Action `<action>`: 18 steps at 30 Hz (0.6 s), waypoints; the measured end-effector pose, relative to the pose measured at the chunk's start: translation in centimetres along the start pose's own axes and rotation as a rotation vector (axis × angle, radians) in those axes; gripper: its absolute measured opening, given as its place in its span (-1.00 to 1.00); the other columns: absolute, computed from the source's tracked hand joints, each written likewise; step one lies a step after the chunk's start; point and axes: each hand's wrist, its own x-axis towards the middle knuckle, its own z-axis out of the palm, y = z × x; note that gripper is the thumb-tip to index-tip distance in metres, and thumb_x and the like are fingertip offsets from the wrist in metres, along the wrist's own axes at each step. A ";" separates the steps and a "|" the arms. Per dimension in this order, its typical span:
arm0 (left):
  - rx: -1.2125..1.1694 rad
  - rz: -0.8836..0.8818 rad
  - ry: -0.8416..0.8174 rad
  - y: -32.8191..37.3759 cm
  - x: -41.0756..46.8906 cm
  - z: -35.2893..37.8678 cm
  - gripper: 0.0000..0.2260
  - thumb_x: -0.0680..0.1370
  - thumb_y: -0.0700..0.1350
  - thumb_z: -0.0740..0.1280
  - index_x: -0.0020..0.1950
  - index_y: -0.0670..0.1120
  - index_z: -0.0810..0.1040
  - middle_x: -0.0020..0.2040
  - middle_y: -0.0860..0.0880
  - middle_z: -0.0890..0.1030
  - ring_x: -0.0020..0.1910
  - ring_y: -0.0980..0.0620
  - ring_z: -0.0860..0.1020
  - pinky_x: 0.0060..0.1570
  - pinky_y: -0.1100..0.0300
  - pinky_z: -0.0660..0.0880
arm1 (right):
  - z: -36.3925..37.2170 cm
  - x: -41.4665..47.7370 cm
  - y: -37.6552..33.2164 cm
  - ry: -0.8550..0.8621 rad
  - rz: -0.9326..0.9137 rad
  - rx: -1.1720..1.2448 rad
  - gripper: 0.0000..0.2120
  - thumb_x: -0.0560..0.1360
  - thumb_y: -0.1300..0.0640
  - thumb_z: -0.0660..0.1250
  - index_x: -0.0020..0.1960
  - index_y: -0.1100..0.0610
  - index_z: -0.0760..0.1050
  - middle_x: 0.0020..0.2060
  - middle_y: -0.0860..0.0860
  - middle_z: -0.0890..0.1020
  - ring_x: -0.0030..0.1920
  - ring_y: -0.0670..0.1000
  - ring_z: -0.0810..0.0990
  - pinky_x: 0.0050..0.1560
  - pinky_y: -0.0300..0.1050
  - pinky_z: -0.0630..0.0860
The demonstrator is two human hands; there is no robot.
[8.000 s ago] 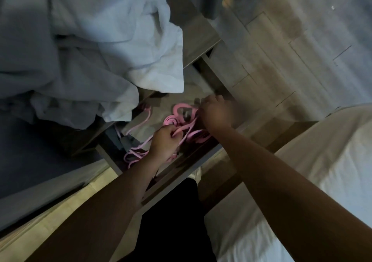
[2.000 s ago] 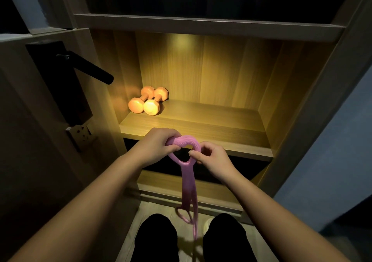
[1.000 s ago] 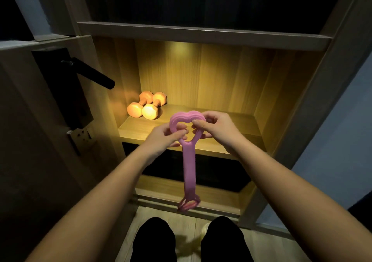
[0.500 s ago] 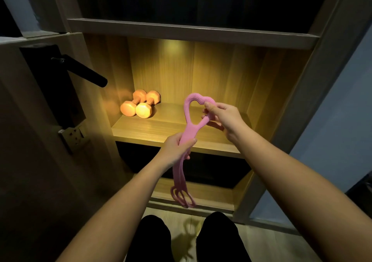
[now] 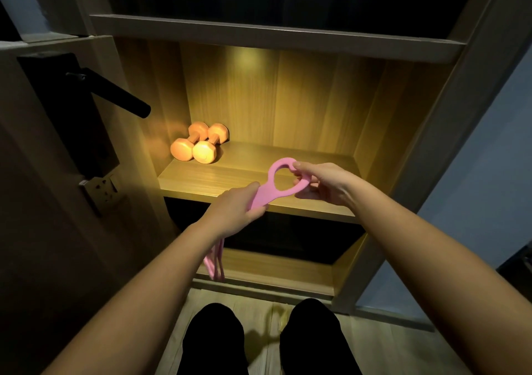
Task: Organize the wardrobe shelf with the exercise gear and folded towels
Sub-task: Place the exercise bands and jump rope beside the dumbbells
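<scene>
While the pink resistance band (image 5: 265,195) is up in both hands just in front of the lit shelf (image 5: 218,179), none of it is resting on the board yet. So I'd call this the "put the band away" step, right at the setting-down part. Its looped handle end hovers over the front right of the shelf. The long strands drop past the shelf edge and dangle under the left forearm, in front of the darker compartment below.

Grip-wise, the right hand (image 5: 322,186) has thumb and fingers pinched on the right side of the loop. The left hand (image 5: 236,210) is curled round the bundled strands just below the loop's neck. Both are properly holding it, neither one is spread.

Further back, two dumbbells (image 5: 198,148) lie side by side, touching, in the back left corner of the same shelf, well apart from the band. Off to the left is a door with a black lever handle (image 5: 118,95). The person's legs in dark trousers show at the bottom. No towels anywhere I can see.

My guess for the next move: gather up those hanging strands so they don't trail off the edge, then lay the whole thing flat near the dumbbells. It looks like floppy, rubbery stuff, so it'll probably uncoil or slide if it's just dropped. Towels would come after that.
</scene>
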 end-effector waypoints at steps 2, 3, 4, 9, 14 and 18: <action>0.039 0.022 -0.011 -0.2 0.0 -0.3 -0.81 0.58 0.07 0.30 0.09 -0.01 0.41 -0.15 0.04 0.56 -0.22 0.05 0.53 -0.16 0.02 0.55 | -0.1 0.2 0.4 -0.017 0.040 -0.017 -0.74 0.52 0.09 0.41 0.06 0.29 0.58 -0.31 0.09 0.67 -0.28 0.00 0.64 -0.23 -0.09 0.65; 0.051 0.020 -0.019 -0.3 0.0 -0.3 -0.80 0.58 0.07 0.30 0.09 0.00 0.41 -0.15 0.05 0.55 -0.22 0.06 0.54 -0.17 0.03 0.55 | -0.2 0.3 0.6 -0.023 0.053 -0.030 -0.78 0.53 0.13 0.39 0.05 0.30 0.57 -0.30 0.09 0.66 -0.29 -0.01 0.65 -0.24 -0.09 0.65; 0.061 0.014 -0.030 -0.4 -0.1 -0.3 -0.80 0.58 0.07 0.30 0.09 0.00 0.41 -0.14 0.06 0.55 -0.22 0.08 0.54 -0.17 0.05 0.56 | -0.3 0.3 0.7 -0.028 0.060 -0.037 -0.82 0.54 0.18 0.36 0.04 0.30 0.55 -0.30 0.09 0.65 -0.31 -0.01 0.64 -0.27 -0.10 0.64; 0.096 -0.029 -0.092 -1.4 -0.5 0.4 -0.80 0.58 0.07 0.30 0.11 0.01 0.40 -0.13 0.06 0.54 -0.21 0.12 0.53 -0.20 0.13 0.54 | -0.4 0.2 0.7 -0.073 0.047 -0.109 -0.86 0.55 0.22 0.34 0.03 0.30 0.57 -0.26 0.09 0.65 -0.27 0.00 0.65 -0.22 -0.11 0.63; 0.075 -0.141 -0.065 -2.7 -0.7 1.3 -0.82 0.53 -0.01 0.36 0.07 -0.01 0.43 -0.13 0.02 0.55 -0.20 0.07 0.55 -0.16 0.07 0.60 | 0.1 1.0 1.1 0.036 -0.022 -0.144 -0.87 0.58 0.24 0.29 -0.02 0.29 0.58 -0.28 0.08 0.64 -0.27 0.00 0.64 -0.19 -0.09 0.63; 0.118 -0.185 -0.048 -4.2 -1.3 1.7 -0.84 0.50 -0.07 0.36 0.03 0.01 0.45 -0.15 0.05 0.54 -0.17 0.07 0.55 -0.15 0.08 0.58 | -0.7 1.4 1.2 0.170 -0.018 -0.122 -0.87 0.57 0.24 0.31 -0.03 0.30 0.58 -0.26 0.11 0.64 -0.25 0.03 0.64 -0.19 -0.07 0.63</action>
